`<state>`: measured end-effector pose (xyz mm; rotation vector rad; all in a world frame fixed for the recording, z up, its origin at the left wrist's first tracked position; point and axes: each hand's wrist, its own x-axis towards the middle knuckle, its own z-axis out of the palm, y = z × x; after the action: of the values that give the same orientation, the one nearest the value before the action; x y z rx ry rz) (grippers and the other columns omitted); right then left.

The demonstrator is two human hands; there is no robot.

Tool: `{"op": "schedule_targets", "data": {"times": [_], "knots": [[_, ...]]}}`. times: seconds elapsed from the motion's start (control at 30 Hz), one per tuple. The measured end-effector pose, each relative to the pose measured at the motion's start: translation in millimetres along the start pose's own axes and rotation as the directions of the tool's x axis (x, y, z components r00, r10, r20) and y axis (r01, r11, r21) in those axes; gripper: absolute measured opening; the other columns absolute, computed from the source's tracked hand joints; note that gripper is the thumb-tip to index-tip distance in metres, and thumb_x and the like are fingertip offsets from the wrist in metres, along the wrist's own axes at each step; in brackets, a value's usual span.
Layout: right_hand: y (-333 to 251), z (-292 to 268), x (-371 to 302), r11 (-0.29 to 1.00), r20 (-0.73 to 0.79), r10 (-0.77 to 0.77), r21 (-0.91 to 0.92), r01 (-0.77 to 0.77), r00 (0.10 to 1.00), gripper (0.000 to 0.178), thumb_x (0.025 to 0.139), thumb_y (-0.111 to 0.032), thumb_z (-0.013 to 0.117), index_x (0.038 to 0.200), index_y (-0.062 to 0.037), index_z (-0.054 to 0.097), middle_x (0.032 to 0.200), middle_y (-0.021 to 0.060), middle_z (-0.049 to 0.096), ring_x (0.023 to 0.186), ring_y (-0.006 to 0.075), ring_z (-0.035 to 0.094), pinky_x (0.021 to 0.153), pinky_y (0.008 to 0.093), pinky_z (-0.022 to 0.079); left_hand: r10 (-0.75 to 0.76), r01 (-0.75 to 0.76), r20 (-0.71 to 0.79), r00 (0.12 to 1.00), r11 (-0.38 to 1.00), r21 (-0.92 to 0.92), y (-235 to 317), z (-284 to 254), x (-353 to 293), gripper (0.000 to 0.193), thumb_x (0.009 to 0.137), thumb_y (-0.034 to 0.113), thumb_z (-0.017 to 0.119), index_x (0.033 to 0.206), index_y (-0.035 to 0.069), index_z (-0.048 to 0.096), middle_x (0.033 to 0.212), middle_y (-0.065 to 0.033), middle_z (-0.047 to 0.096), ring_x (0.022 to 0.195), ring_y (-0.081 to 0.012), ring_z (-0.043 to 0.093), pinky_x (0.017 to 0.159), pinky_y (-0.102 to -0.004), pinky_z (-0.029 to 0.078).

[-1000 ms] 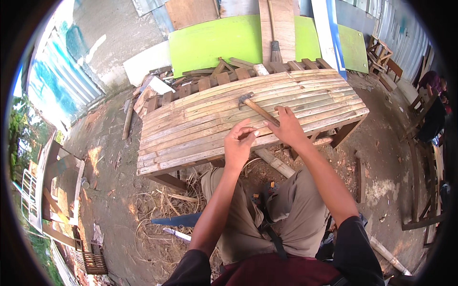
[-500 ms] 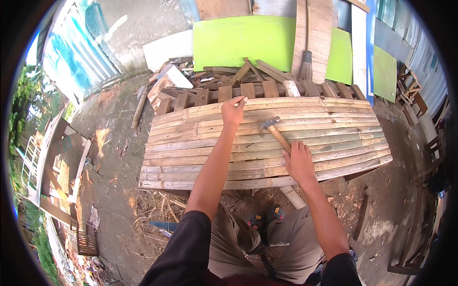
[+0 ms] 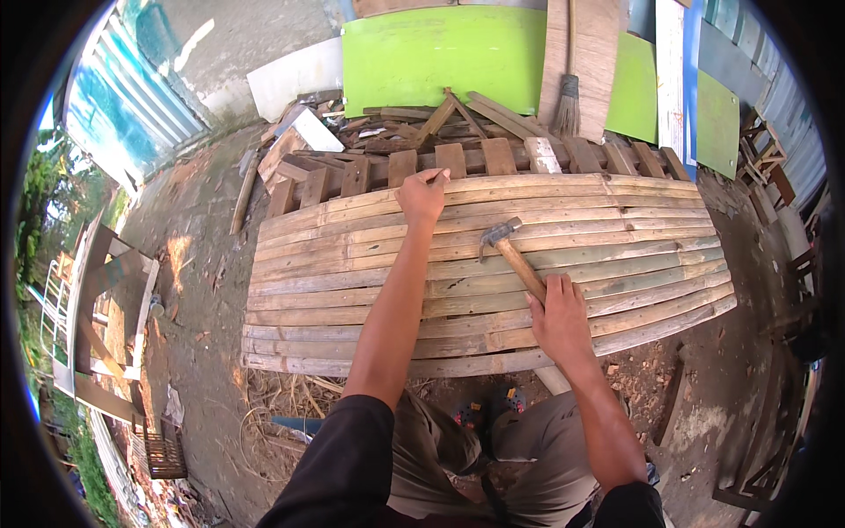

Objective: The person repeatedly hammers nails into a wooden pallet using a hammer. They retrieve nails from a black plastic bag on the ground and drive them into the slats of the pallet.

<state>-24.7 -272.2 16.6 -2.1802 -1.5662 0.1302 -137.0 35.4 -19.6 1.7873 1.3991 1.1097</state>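
My right hand [image 3: 561,319] is wrapped round the wooden handle of a claw hammer [image 3: 523,267]. The hammer lies over the bamboo slats [image 3: 370,255], its metal head pointing away from me to the left. Toward the far edge of the slats, my left hand [image 3: 422,195] has its fingers pinched together. Whatever they hold, if anything, is too small to make out. Just beyond the fingertips, a short wooden block [image 3: 450,159] sticks out past the far bamboo strip. The slats lie side by side, forming a long platform in front of me.
Several wood offcuts [image 3: 431,123] are heaped behind the platform, before a green panel [image 3: 444,57]. A broom [image 3: 568,101] leans against a brown board. At the left stands a wooden frame [image 3: 110,308]; dry fibre strips [image 3: 273,414] lie on the ground below.
The view has shifted slightly, so the platform sits a little lower. My left hand stays pinched at the far edge, and my right hand keeps the hammer over the slats.
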Motion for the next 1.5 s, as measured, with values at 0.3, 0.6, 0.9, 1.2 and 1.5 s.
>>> {"op": "schedule_targets", "data": {"times": [0.3,0.6,0.9,1.2,1.5], "knots": [[2,-6,5,0.984,-0.038,-0.009,0.178,0.015,0.999,0.030,0.100,-0.022,0.061,0.108,0.0055,0.053,0.103,0.0278,0.060,0.096,0.0466,0.060,0.083,0.0544,0.049,0.000,0.002,0.021,1.000,0.997,-0.079,-3,3,3,0.023,0.088,0.032,0.078,0.098,0.012,0.082,0.087,-0.0064,0.078,0.086,-0.0252,0.070,0.101,-0.0412,0.038],[-62,-16,105,0.908,-0.073,0.023,0.419,0.010,0.997,0.034,0.108,-0.027,0.048,0.095,0.0048,0.054,0.075,0.0282,0.063,0.073,0.0492,0.063,0.065,0.0534,0.048,0.305,-0.302,-0.018,0.952,0.948,0.105,-14,6,2,0.024,0.082,0.029,0.082,0.097,0.010,0.082,0.096,-0.0097,0.078,0.084,-0.0281,0.072,0.076,-0.0360,0.053],[-58,13,147,0.959,0.008,-0.032,0.281,0.029,0.999,0.037,0.108,-0.028,0.046,0.098,0.0054,0.057,0.076,0.0307,0.065,0.076,0.0516,0.064,0.068,0.0565,0.049,0.264,-0.254,-0.041,0.964,0.953,0.165,-10,3,-1,0.026,0.082,0.034,0.081,0.096,0.012,0.083,0.098,-0.0090,0.078,0.094,-0.0309,0.068,0.087,-0.0435,0.049],[-67,-5,154,0.966,0.057,-0.089,0.249,0.072,0.994,0.034,0.107,-0.024,0.046,0.104,0.0089,0.055,0.081,0.0354,0.065,0.079,0.0552,0.065,0.068,0.0583,0.053,0.228,-0.227,0.012,0.974,0.959,0.167,-11,1,-1,0.022,0.083,0.035,0.079,0.095,0.018,0.083,0.102,-0.0038,0.077,0.104,-0.0300,0.062,0.093,-0.0491,0.041],[-68,-8,158,0.969,0.060,-0.061,0.245,0.044,0.996,0.035,0.108,-0.028,0.046,0.108,0.0052,0.055,0.082,0.0340,0.065,0.080,0.0534,0.064,0.072,0.0593,0.049,0.211,-0.211,0.022,0.977,0.962,0.175,-14,4,0,0.018,0.082,0.034,0.080,0.094,0.020,0.083,0.104,0.0011,0.077,0.109,-0.0297,0.059,0.098,-0.0511,0.037]]}}
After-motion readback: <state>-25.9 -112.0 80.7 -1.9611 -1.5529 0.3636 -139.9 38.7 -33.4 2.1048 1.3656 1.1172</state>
